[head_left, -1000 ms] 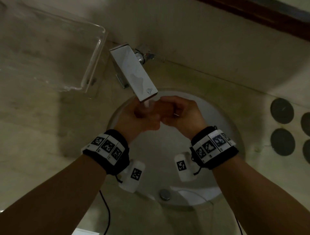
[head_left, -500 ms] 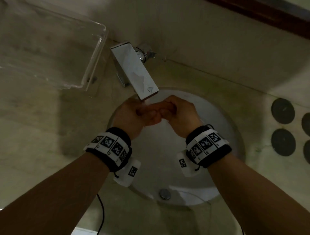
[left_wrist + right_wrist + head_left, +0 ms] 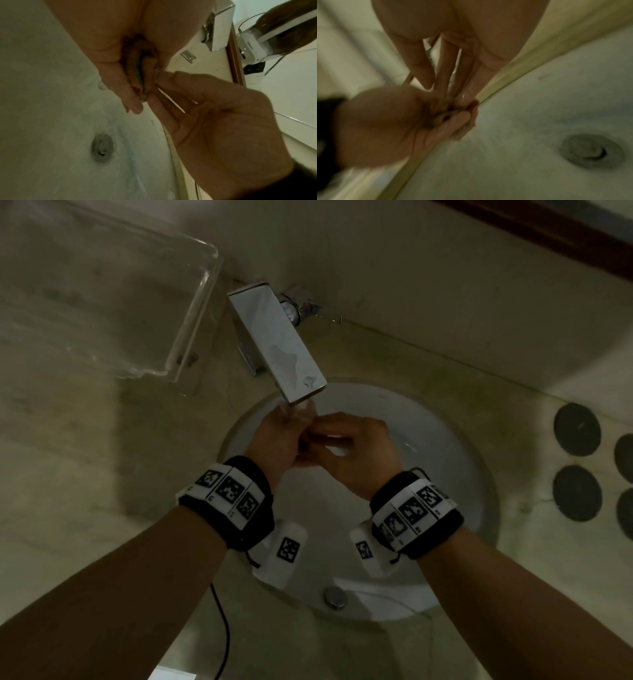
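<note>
Both hands meet over a round white sink (image 3: 428, 440), just below the spout of a square chrome faucet (image 3: 277, 344). Water (image 3: 298, 409) runs from the spout onto them. My left hand (image 3: 277, 440) is curled, and its fingers (image 3: 462, 119) and thumb (image 3: 120, 88) wrap round the tips of my right hand's fingers. My right hand (image 3: 356, 453) reaches leftwards with its fingers (image 3: 447, 67) straight and slightly spread, wet at the tips. Neither hand holds any object. The drain (image 3: 335, 596) lies at the near side of the bowl.
A clear glass shelf (image 3: 102, 296) juts out at the upper left above the stone counter (image 3: 68, 474). Several dark round discs (image 3: 577, 429) lie on the counter at the right. A thin black cable (image 3: 222, 628) hangs below my left forearm.
The hands have kept rubbing under the stream. The right hand's fingers have straightened and slid into the left hand's curl, and the left hand has shifted up under the spout.
</note>
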Demonstrator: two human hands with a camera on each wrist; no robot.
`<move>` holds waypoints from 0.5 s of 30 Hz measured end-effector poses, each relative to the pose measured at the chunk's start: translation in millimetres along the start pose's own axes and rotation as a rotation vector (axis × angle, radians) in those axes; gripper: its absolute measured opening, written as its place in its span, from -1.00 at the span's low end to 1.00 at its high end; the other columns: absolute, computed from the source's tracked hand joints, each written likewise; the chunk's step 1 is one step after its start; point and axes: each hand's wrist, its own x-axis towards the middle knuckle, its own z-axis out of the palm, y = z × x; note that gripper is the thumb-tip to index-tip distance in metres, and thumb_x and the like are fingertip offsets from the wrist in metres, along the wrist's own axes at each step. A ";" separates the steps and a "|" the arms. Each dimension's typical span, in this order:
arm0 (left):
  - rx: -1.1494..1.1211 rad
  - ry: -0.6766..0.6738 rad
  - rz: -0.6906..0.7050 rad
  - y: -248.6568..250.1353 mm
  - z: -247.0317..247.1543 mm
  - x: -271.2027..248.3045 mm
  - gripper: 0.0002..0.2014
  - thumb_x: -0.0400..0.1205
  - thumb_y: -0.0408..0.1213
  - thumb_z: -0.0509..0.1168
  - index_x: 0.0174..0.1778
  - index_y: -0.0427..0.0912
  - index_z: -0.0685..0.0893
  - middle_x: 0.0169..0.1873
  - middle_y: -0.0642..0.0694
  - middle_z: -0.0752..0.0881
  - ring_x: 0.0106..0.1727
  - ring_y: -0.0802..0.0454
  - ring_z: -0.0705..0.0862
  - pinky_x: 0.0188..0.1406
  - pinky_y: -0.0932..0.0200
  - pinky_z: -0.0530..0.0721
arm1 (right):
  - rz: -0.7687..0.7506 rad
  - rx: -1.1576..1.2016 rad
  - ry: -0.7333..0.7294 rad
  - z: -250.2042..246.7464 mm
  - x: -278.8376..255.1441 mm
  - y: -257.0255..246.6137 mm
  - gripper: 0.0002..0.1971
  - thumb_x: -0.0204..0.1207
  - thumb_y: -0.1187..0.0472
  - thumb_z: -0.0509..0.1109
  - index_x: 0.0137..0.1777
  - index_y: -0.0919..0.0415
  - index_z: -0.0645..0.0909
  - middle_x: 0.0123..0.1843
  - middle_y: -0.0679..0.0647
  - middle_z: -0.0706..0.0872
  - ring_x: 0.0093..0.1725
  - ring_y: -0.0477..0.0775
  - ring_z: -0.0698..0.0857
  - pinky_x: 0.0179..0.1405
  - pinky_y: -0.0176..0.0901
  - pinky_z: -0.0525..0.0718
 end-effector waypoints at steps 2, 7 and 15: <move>-0.002 -0.015 0.026 -0.5 0.1 0.5 -0.69 0.74 -0.19 0.21 0.12 -0.42 0.64 -0.11 -0.27 0.77 -0.11 -0.11 0.80 -0.22 0.01 0.83 | 0.071 0.086 -0.023 -6.2 1.8 2.6 -0.93 0.41 0.33 0.53 -0.16 0.20 0.83 -0.05 0.01 0.84 -0.08 -0.07 0.81 0.02 -0.01 0.79; 0.067 -0.080 0.054 0.4 -1.3 1.6 -0.67 0.72 -0.41 0.20 -0.30 -0.11 0.75 -0.24 -0.23 0.75 -0.22 -0.17 0.75 -0.07 -0.25 0.79 | 0.089 -0.083 0.070 -17.7 9.2 6.2 -0.78 0.36 0.13 0.61 -0.03 0.09 0.71 -0.06 -0.05 0.72 -0.20 -0.17 0.73 -0.21 -0.33 0.71; 0.029 -0.017 0.032 14.3 2.6 -1.9 -0.86 0.65 -0.39 0.23 -0.19 -0.18 0.65 -0.06 -0.40 0.76 -0.08 -0.39 0.75 0.07 -0.38 0.72 | 0.190 -0.104 -0.079 -9.3 16.8 0.1 -0.77 0.45 -0.01 0.49 0.06 0.00 0.73 -0.05 -0.10 0.79 -0.18 -0.11 0.77 -0.13 -0.14 0.76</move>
